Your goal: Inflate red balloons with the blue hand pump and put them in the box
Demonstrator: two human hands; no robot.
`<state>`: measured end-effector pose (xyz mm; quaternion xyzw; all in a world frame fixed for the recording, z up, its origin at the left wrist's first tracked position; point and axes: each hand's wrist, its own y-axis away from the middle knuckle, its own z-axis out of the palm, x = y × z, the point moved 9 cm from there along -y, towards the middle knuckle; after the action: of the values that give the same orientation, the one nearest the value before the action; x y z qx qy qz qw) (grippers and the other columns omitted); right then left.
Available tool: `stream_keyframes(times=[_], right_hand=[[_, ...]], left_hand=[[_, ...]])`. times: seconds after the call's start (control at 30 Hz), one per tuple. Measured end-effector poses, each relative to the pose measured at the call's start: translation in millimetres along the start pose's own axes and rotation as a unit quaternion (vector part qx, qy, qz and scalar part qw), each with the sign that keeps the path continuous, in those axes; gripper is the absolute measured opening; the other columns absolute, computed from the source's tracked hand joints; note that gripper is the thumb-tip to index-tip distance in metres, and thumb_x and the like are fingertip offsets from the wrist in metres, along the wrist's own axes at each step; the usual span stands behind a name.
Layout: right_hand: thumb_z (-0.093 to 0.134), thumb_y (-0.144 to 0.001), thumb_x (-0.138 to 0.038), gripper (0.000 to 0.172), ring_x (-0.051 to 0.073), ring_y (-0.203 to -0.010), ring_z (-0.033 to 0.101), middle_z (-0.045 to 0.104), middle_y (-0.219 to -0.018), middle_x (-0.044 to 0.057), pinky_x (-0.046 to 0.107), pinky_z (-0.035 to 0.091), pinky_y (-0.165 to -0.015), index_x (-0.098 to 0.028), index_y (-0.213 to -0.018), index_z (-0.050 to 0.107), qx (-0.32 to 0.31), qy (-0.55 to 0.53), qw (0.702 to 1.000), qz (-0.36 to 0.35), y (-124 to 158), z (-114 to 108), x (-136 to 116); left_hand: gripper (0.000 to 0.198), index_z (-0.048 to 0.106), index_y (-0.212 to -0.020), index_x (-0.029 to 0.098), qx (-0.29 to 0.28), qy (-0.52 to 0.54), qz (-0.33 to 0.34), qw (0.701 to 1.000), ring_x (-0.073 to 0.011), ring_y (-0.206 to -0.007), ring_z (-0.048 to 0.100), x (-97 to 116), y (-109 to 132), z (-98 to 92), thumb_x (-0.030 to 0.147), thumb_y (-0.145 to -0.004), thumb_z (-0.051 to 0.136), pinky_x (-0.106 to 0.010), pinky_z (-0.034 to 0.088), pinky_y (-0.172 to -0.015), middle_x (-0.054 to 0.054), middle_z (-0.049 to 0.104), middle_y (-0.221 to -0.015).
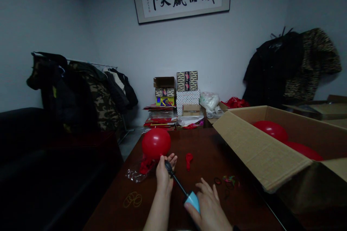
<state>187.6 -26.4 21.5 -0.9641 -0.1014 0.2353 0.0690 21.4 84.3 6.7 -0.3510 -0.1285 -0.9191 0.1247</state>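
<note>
An inflated red balloon (156, 143) stands at the tip of a hand balloon pump (193, 201), which has a light blue body, a thin black rod and a black nozzle end. My left hand (164, 175) is closed around the balloon's neck at that nozzle, its outer fingers partly spread. On the blue body rests my right hand (210, 204), thumb along it and the other fingers loosely extended; part of the grip is hidden. Just beyond my left hand, deflated red balloons (146, 166) lie by a clear plastic bag (134, 175). A single flat red balloon (188, 160) lies to the right.
Rubber bands (132, 200) lie at left on the brown table (206, 144), with colourful small bands (229, 179) at right. An open cardboard box (260, 148) holding inflated red balloons (271, 130) stands on the right. Stacked boxes (187, 81) are at the back; a dark sofa (40, 173) is left.
</note>
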Motion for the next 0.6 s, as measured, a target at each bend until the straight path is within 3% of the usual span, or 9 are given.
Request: stream_keyframes(times=[0.2,0.37,0.6], right_hand=[[0.041,-0.089,-0.049,0.051,0.032,-0.133,0.033,0.054,-0.13,0.016,0.055,0.017,-0.11,-0.01,-0.113,0.063,-0.029,-0.014,0.999,0.033,-22,7,1],[0.041,-0.088,-0.047,0.051,0.032,-0.129,0.039,0.057,-0.125,0.018,0.054,0.021,-0.109,-0.008,-0.113,0.062,-0.021,-0.019,0.998,0.057,-42,16,10],[0.042,-0.088,-0.047,0.046,0.032,-0.127,0.042,0.061,-0.119,0.016,0.053,0.022,-0.108,-0.012,-0.105,0.066,-0.014,-0.022,0.998,0.055,-45,22,6]], left_hand=[[0.019,0.047,-0.075,0.019,-0.025,-0.019,-0.058,0.998,-0.0239,-0.076,0.072,-39,3,1.8,0.034,-0.085,0.055,-0.033,0.051,-0.074,-0.011,0.073,-0.083],[0.025,0.046,-0.073,0.019,-0.029,-0.07,-0.074,0.994,-0.0271,-0.072,0.072,-66,2,-6.3,0.038,-0.08,0.06,-0.032,0.049,-0.066,-0.013,0.074,-0.083],[0.025,0.048,-0.07,0.017,-0.014,-0.092,-0.022,0.995,-0.0219,-0.057,0.069,-60,-13,-17.8,0.036,-0.078,0.062,-0.029,0.049,-0.061,-0.01,0.072,-0.071]])
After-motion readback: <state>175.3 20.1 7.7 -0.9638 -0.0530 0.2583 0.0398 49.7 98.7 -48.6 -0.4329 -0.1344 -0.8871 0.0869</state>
